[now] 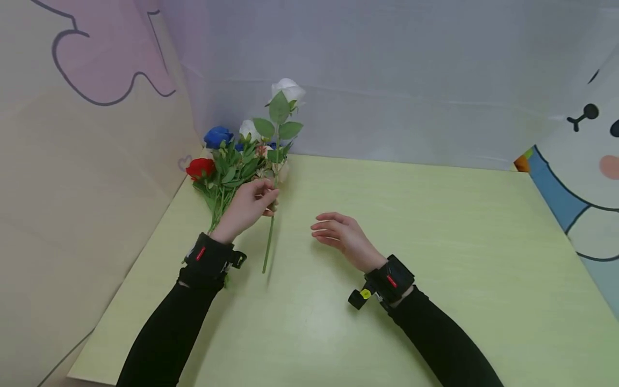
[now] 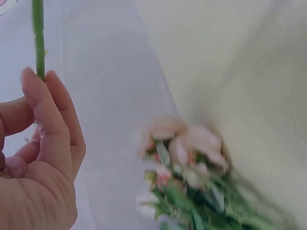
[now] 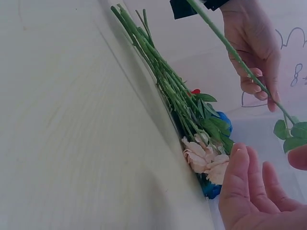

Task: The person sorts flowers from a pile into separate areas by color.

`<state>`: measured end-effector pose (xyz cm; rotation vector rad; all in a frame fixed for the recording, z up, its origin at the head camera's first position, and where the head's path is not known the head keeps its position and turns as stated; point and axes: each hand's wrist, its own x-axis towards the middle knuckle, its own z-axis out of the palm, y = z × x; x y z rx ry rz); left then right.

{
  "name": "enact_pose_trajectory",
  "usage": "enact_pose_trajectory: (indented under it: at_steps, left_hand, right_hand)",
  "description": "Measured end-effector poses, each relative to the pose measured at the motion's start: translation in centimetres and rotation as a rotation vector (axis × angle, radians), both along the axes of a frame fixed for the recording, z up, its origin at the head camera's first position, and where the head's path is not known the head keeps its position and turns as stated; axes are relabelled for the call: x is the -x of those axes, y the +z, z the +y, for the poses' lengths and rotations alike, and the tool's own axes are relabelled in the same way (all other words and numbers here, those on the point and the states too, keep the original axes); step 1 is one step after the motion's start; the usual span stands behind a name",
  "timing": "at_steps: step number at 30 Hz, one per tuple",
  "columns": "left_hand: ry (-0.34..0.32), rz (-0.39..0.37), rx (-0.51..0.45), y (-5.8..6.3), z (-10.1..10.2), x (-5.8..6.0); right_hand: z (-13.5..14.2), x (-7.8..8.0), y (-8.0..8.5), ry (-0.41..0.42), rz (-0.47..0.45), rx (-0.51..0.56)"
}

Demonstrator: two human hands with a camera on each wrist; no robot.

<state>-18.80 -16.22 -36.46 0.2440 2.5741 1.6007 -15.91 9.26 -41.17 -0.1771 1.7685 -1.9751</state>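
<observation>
A long-stemmed white rose with green leaves stands nearly upright in the head view. My left hand pinches its green stem between thumb and fingers, below the leaves. Behind that hand lies a bunch of flowers, with a red rose, a blue rose, another white bloom and pale pink blooms. To the right, my right hand hovers over the table, holding nothing, its fingers loosely bent and apart from the stem.
The pale yellow table meets a light grey-violet backdrop at the back. A cream wall panel with a pink drawing borders the left side. At the right hangs a printed cartoon sheet.
</observation>
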Motion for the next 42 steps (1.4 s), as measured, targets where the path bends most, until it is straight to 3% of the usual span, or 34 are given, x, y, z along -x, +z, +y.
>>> enact_pose_trajectory:
  at_steps: [7,15,23,30,35,42]
  left_hand:
    - [-0.087,-0.083,-0.150,-1.2,3.2,0.5]
    - [-0.146,-0.124,-0.224,-2.3,6.0,1.0]
    - [-0.180,-0.096,-0.233,-3.3,7.7,1.4]
    - [-0.206,-0.114,-0.251,-3.8,8.3,1.6]
    - [-0.211,-0.117,-0.229,-4.1,8.4,1.8]
    - [-0.194,-0.128,-0.218,-4.3,8.7,1.8]
  right_hand:
    - [1.1,-0.4,-0.4,0.005,-0.007,-0.037]
    - [1.8,-0.7,-1.1,0.010,-0.049,-0.034]
    - [1.9,-1.3,-1.0,0.031,-0.150,0.112]
    - [1.6,-1.6,-0.9,0.076,-0.167,0.154]
    - [1.3,-1.6,-1.0,0.068,-0.149,0.138]
    - [0.9,-1.6,-1.4,0.061,-0.053,0.062]
